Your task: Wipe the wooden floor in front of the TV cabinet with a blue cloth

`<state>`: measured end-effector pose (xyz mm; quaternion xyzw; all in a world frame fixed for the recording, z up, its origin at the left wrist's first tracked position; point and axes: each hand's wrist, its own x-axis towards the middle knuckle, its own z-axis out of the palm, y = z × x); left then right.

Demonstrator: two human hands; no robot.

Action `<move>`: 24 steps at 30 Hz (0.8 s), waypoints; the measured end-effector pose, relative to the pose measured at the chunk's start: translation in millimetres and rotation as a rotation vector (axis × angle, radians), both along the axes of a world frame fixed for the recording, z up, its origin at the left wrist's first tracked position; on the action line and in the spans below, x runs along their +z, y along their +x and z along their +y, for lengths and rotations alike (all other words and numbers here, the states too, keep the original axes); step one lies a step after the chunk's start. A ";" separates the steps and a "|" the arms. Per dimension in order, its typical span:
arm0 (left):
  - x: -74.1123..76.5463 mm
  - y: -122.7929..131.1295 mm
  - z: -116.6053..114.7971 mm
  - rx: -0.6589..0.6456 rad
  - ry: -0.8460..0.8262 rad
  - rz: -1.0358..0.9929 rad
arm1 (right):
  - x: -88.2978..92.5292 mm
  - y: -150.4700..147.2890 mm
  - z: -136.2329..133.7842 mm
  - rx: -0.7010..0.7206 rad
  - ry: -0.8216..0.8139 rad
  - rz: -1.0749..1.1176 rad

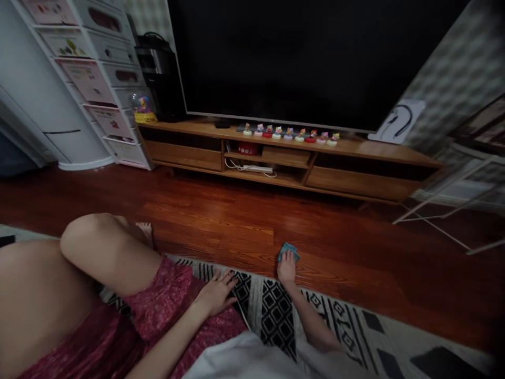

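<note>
My right hand (286, 269) reaches down to the wooden floor (221, 231) just past the rug's edge, its fingers over a small blue-green cloth (290, 247). Part of the cloth shows beyond the fingertips; the rest is hidden under the hand. Nearer to me, my left hand (218, 295) lies flat with its fingers spread and nothing in it. It rests by the hem of the dark red patterned shorts (165, 287), fingertips reaching over the patterned rug (256, 300).
A low wooden TV stand (268, 179) runs across the front, bearing a large dark television (307, 63) and a row of several small figurines (289, 135). A drawer tower (118, 68) stands at the left. On the right is a white-legged folding rack (437, 205).
</note>
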<state>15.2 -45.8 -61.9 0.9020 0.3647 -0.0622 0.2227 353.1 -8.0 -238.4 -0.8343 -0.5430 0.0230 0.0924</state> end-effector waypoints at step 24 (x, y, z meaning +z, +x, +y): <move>-18.8 5.5 3.9 0.033 -0.109 -0.030 | -20.1 -49.5 -2.0 -0.019 -0.010 -0.057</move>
